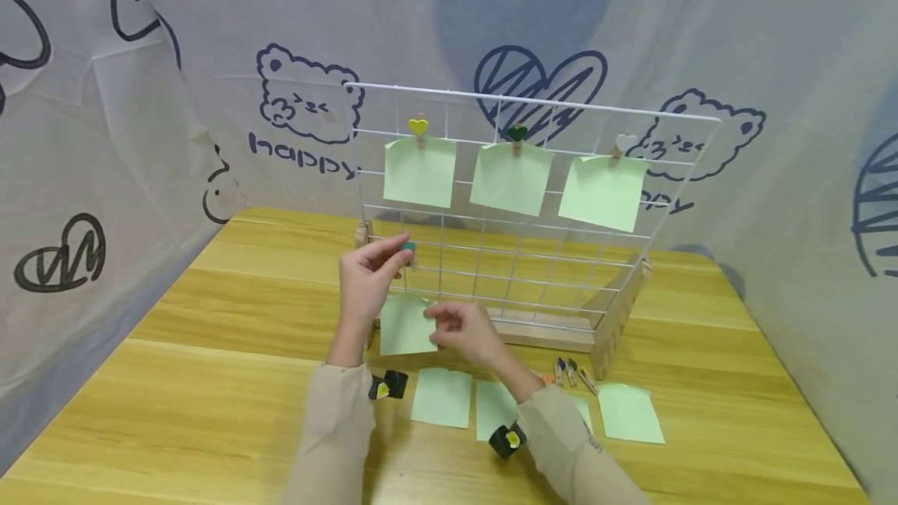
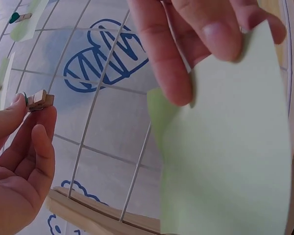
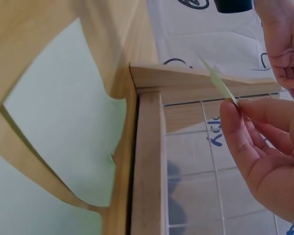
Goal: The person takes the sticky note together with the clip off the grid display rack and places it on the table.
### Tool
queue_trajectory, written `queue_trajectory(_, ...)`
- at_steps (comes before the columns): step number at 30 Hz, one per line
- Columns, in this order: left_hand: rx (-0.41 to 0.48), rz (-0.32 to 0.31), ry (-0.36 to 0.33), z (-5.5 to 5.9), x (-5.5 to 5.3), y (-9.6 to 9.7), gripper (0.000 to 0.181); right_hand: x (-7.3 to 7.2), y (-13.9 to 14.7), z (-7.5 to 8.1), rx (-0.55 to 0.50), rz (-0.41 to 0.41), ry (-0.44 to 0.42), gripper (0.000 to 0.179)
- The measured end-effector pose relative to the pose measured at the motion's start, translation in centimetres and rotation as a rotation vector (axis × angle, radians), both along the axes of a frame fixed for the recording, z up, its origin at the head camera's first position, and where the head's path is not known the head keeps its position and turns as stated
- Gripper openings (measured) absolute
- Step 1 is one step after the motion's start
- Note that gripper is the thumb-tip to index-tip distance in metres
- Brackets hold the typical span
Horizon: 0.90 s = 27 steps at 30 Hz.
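My left hand (image 1: pixel 366 279) pinches a small wooden clothespin (image 2: pixel 40 100) with a teal heart on it, in front of the wire grid's lower left part. Lower and to its right, my right hand (image 1: pixel 468 330) grips a pale green sticky note (image 1: pixel 407 326) by its right side. In the right wrist view that note (image 3: pixel 220 85) shows nearly edge-on between thumb and fingers. The white wire grid (image 1: pixel 484 246) leans in a wooden stand (image 1: pixel 543 332). Three green notes hang from its upper part under clothespins with a yellow heart (image 1: pixel 418 127), a dark green heart (image 1: pixel 517 133) and a white heart (image 1: pixel 625 143).
Several green notes, among them one at the left (image 1: pixel 442 397) and one at the right (image 1: pixel 630 413), lie on the wooden table (image 1: pixel 210 380) before the stand. Loose clothespins (image 1: pixel 571 372) lie near the stand's right foot. A printed cloth (image 1: pixel 189 92) hangs behind.
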<state>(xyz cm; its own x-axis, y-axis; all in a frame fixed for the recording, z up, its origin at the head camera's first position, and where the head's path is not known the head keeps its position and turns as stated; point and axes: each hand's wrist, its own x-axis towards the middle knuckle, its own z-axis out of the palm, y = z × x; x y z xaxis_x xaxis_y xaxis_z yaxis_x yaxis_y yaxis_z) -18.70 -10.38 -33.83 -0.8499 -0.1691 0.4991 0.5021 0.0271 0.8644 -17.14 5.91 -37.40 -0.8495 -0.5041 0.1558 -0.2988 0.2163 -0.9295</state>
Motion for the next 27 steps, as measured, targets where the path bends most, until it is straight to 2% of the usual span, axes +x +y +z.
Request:
queue_trajectory(2, -0.003, 0.0, -0.012, 0.3, 0.5, 0.0, 0.02, -0.2, 0.1, -0.9, 0.009, -0.007, -0.014, 0.026)
queue_trajectory(6, -0.015, 0.015, -0.035, 0.1, 0.7, -0.4, 0.02, -0.7, 0.2, -2.6, 0.015, -0.011, -0.057, 0.026)
queue_trajectory(9, -0.025, 0.032, -0.051, -0.5, 0.5, -0.9, 0.02, -0.5, 0.2, -2.8, 0.009, -0.013, -0.087, 0.027)
queue_trajectory(11, -0.028, 0.036, -0.068, -0.6, 0.5, -1.1, 0.02, -0.4, 0.2, -2.8, 0.006, -0.014, -0.108, 0.027)
queue_trajectory(18, -0.022, 0.01, -0.095, -0.8, 0.7, -1.8, 0.02, 0.1, 0.4, -3.0, -0.014, -0.011, -0.237, 0.03)
queue_trajectory(22, -0.047, 0.001, -0.092, -1.0, 0.7, -2.2, 0.019, 0.3, 0.3, -3.5, -0.036, 0.025, -0.263, 0.03)
queue_trajectory(27, -0.078, -0.003, -0.121, -1.1, 0.8, -2.6, 0.019, 0.6, 0.0, -4.2, -0.027, 0.036, -0.277, 0.03)
